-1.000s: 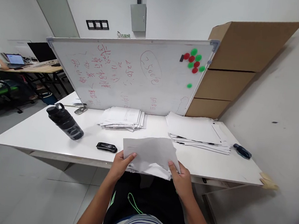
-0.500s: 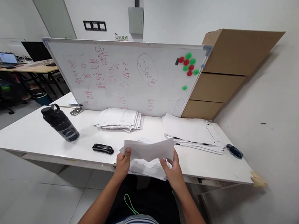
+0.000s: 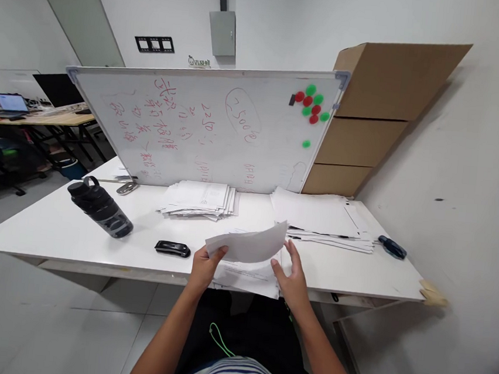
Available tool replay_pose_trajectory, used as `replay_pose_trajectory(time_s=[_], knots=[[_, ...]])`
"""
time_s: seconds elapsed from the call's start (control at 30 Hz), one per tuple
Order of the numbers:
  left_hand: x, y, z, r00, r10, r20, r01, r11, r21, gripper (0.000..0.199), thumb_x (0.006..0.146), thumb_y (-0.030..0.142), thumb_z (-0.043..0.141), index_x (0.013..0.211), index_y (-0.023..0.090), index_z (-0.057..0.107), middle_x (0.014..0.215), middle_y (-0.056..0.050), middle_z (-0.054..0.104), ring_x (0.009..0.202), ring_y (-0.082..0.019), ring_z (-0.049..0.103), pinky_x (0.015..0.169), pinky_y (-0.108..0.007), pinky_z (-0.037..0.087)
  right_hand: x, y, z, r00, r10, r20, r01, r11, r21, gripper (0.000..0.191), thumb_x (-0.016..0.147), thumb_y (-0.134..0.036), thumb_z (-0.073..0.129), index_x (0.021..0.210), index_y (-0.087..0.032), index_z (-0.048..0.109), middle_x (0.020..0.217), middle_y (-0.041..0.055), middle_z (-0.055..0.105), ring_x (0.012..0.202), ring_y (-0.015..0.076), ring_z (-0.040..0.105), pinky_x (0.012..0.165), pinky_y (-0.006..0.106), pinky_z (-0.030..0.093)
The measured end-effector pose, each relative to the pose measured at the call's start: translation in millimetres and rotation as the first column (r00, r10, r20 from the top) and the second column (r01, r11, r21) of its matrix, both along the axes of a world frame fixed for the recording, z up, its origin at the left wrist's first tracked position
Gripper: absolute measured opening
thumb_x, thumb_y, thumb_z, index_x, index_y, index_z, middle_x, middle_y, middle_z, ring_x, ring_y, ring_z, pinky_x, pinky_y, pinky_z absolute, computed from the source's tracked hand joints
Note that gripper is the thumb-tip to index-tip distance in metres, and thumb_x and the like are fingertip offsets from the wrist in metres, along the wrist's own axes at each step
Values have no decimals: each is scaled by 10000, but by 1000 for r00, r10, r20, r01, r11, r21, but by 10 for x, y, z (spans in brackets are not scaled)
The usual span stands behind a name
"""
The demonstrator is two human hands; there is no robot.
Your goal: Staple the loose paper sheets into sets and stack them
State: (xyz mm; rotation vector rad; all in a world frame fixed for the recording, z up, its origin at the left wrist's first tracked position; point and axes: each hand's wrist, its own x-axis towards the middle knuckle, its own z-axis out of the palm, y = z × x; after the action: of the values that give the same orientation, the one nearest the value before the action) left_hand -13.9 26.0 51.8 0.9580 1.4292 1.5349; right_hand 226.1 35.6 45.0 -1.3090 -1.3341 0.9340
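Observation:
My left hand [image 3: 204,268] grips the left end of a white sheet [image 3: 248,247], thumb on top. The sheet is lifted and curved, its right corner raised. My right hand [image 3: 291,275] is beside its right edge, thumb and fingers apart, with nothing visible between them. Under the lifted sheet, printed papers [image 3: 249,276] lie at the front edge of the white table. A black stapler [image 3: 173,248] rests left of my left hand. Behind are a left paper stack [image 3: 199,198] and a right paper stack [image 3: 317,214].
A dark bottle [image 3: 101,208] stands at the table's left, near a grey mouse-like object [image 3: 126,187]. A dark blue object [image 3: 392,247] lies at the right end. Behind the stacks lean a whiteboard [image 3: 237,133] and cardboard boxes [image 3: 368,142]. Part of a person shows far left.
My right hand has let go of the lifted sheet and opened. The sheet's right end has risen and curled, and my left hand has shifted slightly left.

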Motion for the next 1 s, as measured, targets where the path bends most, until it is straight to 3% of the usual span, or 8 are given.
replay_pose_trajectory(time_s=[0.1, 0.3, 0.47, 0.67, 0.77, 0.9, 1.0], knots=[[3, 47, -11, 998, 2, 67, -2, 1000, 0, 436, 619, 458, 837, 908, 141, 762, 930, -93, 772, 927, -275, 692, 838, -379, 528, -27, 40, 45, 999, 0, -34, 1, 1000, 27, 913, 800, -484, 693, 1555, -324, 206, 1593, 88, 330, 1478, 283, 281, 1173, 498, 278], [30, 13, -197, 983, 21, 184, -17, 1000, -22, 524, 603, 446, 852, 999, 127, 726, 985, -116, 762, 944, -265, 697, 869, -387, 523, -146, 68, -152, 997, -10, -79, 0, 992, -128, 946, 771, -519, 699, 1546, -257, 224, 1387, 147, 550, 1335, 309, 482, 1092, 517, 381], [-21, -18, -267, 953, -47, 298, 51, 999, -8, 582, 622, 424, 852, 1109, 152, 687, 1094, -117, 741, 996, -249, 691, 920, -394, 511, -159, 5, -201, 1000, 13, 17, -11, 995, -103, 721, 791, -520, 662, 1408, -213, 449, 1354, 140, 577, 1264, 306, 532, 1072, 480, 408], [-106, -32, -192, 979, -129, 160, 149, 981, -121, 562, 569, 426, 883, 1030, 140, 733, 1036, -133, 756, 966, -287, 702, 909, -423, 520, -149, -54, -347, 999, -44, -7, 43, 998, -44, 596, 799, -506, 652, 1305, -231, 498, 1275, 114, 627, 1179, 280, 581, 1028, 458, 447], [-82, -44, -118, 982, -182, 48, 187, 971, -149, 503, 609, 434, 859, 1012, 154, 749, 1029, -123, 760, 979, -296, 699, 884, -410, 532, -160, -91, -405, 999, -35, -24, 33, 996, -82, 605, 801, -513, 650, 1302, -214, 492, 1207, 129, 657, 1137, 285, 607, 1010, 470, 458], [-18, -62, -84, 969, -242, -53, 233, 964, -130, 413, 699, 452, 791, 1011, 182, 761, 1050, -95, 759, 1008, -293, 686, 881, -391, 531, -143, -145, -412, 993, -49, -110, 42, 997, -66, 811, 814, -488, 656, 1493, -248, 282, 1441, 163, 506, 1293, 284, 523, 1041, 460, 442], [18, -67, -112, 965, -242, -103, 231, 966, -113, 382, 725, 452, 768, 1012, 199, 764, 1039, -71, 761, 1009, -288, 676, 895, -392, 521, -123, -164, -386, 984, -29, -175, 12, 995, -98, 875, 839, -493, 635, 1546, -258, 176, 1486, 156, 462, 1318, 274, 508, 1060, 450, 435]])
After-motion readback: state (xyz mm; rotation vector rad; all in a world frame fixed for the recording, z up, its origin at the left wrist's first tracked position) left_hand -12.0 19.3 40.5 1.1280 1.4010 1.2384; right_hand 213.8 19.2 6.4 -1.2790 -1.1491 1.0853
